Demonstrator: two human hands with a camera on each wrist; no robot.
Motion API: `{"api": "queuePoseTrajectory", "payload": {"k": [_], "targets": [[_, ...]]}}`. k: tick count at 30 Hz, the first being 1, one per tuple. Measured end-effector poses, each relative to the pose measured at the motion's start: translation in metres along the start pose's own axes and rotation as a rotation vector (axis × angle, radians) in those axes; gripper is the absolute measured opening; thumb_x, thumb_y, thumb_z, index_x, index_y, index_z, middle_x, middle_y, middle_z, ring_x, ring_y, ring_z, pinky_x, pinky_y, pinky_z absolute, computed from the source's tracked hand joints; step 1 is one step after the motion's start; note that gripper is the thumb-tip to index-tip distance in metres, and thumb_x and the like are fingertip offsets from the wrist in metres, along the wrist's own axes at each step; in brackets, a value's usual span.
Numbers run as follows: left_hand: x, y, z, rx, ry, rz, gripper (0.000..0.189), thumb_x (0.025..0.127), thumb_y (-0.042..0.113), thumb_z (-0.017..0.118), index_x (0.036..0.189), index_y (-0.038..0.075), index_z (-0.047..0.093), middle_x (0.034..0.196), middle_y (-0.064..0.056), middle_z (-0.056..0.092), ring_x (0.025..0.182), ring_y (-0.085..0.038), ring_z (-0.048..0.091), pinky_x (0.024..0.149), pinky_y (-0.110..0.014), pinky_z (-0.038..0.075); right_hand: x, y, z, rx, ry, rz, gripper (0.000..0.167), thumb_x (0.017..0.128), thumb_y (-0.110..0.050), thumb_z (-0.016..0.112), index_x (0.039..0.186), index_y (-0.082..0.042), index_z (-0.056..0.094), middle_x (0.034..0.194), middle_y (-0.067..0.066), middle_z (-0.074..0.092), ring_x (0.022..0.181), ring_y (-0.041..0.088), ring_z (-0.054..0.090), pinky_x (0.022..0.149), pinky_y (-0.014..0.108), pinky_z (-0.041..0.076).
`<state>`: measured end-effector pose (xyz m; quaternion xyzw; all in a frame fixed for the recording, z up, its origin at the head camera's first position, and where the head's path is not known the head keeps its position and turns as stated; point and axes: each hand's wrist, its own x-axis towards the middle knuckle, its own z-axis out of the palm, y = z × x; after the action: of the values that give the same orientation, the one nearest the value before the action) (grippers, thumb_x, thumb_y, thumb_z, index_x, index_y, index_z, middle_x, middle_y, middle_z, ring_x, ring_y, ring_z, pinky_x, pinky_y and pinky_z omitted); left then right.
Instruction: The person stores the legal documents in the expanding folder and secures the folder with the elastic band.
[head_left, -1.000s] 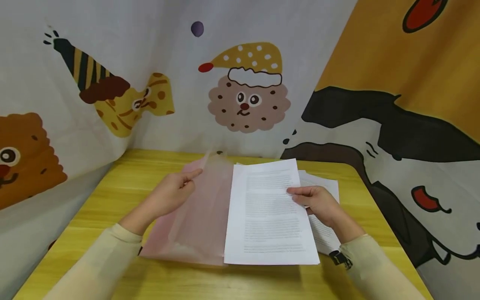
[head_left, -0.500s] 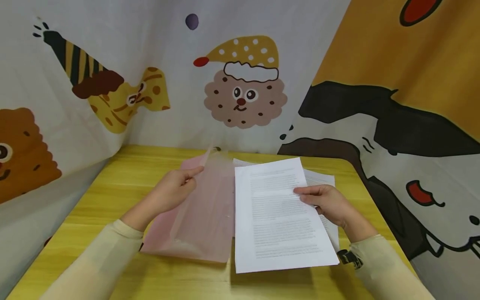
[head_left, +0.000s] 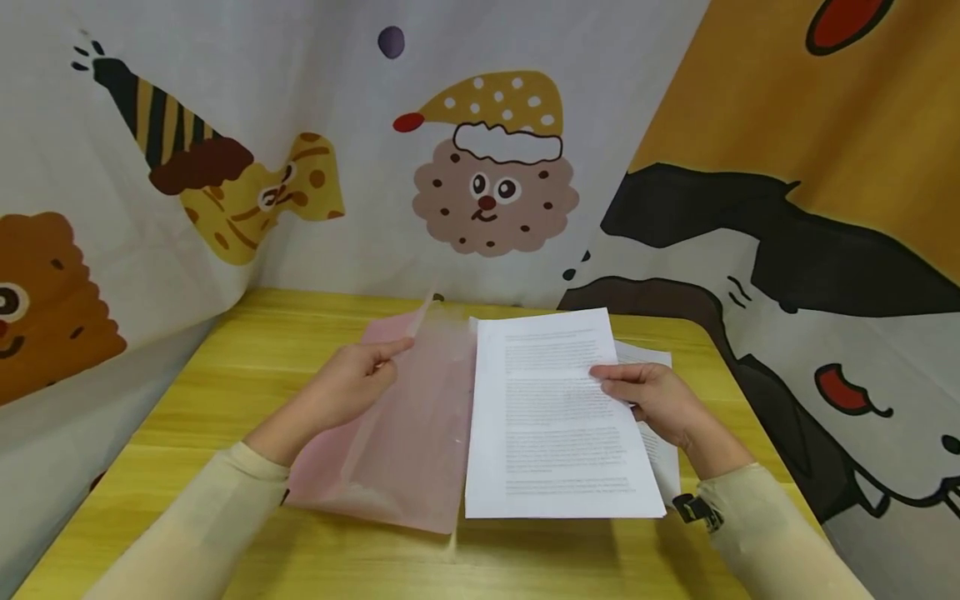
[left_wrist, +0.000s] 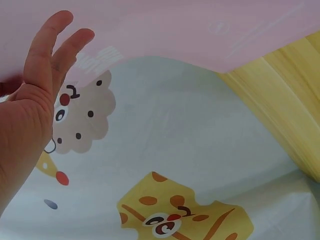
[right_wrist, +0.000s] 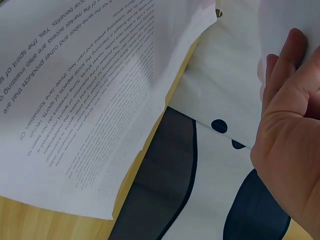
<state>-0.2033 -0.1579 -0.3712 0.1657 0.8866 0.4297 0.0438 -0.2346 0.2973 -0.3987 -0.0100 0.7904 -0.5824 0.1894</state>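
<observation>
My left hand (head_left: 348, 387) pinches the upper part of a pink translucent folder (head_left: 420, 433), whose clear front cover is lifted. In the left wrist view, two fingers of the left hand (left_wrist: 37, 95) stretch against the pink folder (left_wrist: 165, 30). My right hand (head_left: 660, 404) grips several printed sheets (head_left: 562, 417) by their right edge, thumb partly hidden. These sheets stand just right of the folder's opening side. More printed paper (head_left: 660, 458) lies behind them on the table; the right wrist view shows this paper (right_wrist: 100, 85) beside my right hand (right_wrist: 295, 120).
The yellow wood-grain table (head_left: 300, 558) carries everything. A cartoon-printed cloth (head_left: 360, 242) hangs along its back and sides. A dark band with a metal part (head_left: 697, 512) sits at my right wrist.
The held sheets have shifted right, away from the folder. They tilted and dipped toward me half a second ago, and now stand higher and straighter. The left hand keeps hold of the folder.
</observation>
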Motion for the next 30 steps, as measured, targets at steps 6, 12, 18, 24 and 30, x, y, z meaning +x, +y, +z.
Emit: {"api": "queuePoseTrajectory", "payload": {"k": [6, 12, 18, 24, 30], "targets": [[-0.001, 0.001, -0.001, 0.012, 0.016, 0.0, 0.05, 0.105, 0.007, 0.047, 0.154, 0.005, 0.058, 0.062, 0.008, 0.033, 0.05, -0.006, 0.026, 0.048, -0.022, 0.029, 0.003, -0.002, 0.003, -0.034, -0.002, -0.003, 0.048, 0.106, -0.018, 0.066, 0.148, 0.004, 0.061, 0.121, 0.001, 0.076, 0.096, 0.015, 0.077, 0.079, 0.033, 0.065], [-0.001, 0.0, -0.001, 0.021, 0.021, 0.02, 0.048, 0.105, 0.006, 0.048, 0.152, 0.002, 0.059, 0.076, -0.005, 0.059, 0.052, -0.006, 0.027, 0.05, -0.023, 0.031, 0.006, -0.007, 0.007, -0.044, -0.024, -0.005, 0.047, 0.106, -0.016, 0.066, 0.148, 0.005, 0.06, 0.123, 0.005, 0.075, 0.097, 0.018, 0.077, 0.08, 0.036, 0.066], [-0.002, -0.001, 0.001, 0.023, -0.003, 0.037, 0.048, 0.104, 0.005, 0.048, 0.15, 0.0, 0.06, 0.067, 0.001, 0.045, 0.051, -0.005, 0.027, 0.05, -0.023, 0.031, 0.011, -0.014, 0.015, -0.045, -0.036, -0.004, 0.046, 0.106, -0.015, 0.066, 0.147, 0.005, 0.061, 0.127, 0.01, 0.073, 0.095, 0.019, 0.077, 0.079, 0.036, 0.066], [-0.005, -0.003, 0.001, 0.02, -0.008, 0.016, 0.048, 0.104, 0.006, 0.048, 0.15, 0.003, 0.061, 0.061, 0.009, 0.033, 0.05, -0.005, 0.026, 0.049, -0.022, 0.029, 0.012, -0.015, 0.021, -0.054, -0.058, 0.008, 0.047, 0.105, -0.013, 0.065, 0.147, 0.009, 0.059, 0.12, 0.01, 0.076, 0.091, 0.019, 0.078, 0.077, 0.037, 0.066], [-0.007, -0.005, -0.001, 0.017, 0.029, 0.019, 0.048, 0.103, 0.007, 0.048, 0.148, 0.006, 0.064, 0.059, 0.011, 0.027, 0.051, -0.006, 0.027, 0.049, -0.023, 0.028, 0.015, -0.018, 0.022, -0.091, -0.033, 0.007, 0.046, 0.106, -0.013, 0.064, 0.147, 0.008, 0.059, 0.126, 0.014, 0.074, 0.091, 0.017, 0.076, 0.077, 0.035, 0.066]]}}
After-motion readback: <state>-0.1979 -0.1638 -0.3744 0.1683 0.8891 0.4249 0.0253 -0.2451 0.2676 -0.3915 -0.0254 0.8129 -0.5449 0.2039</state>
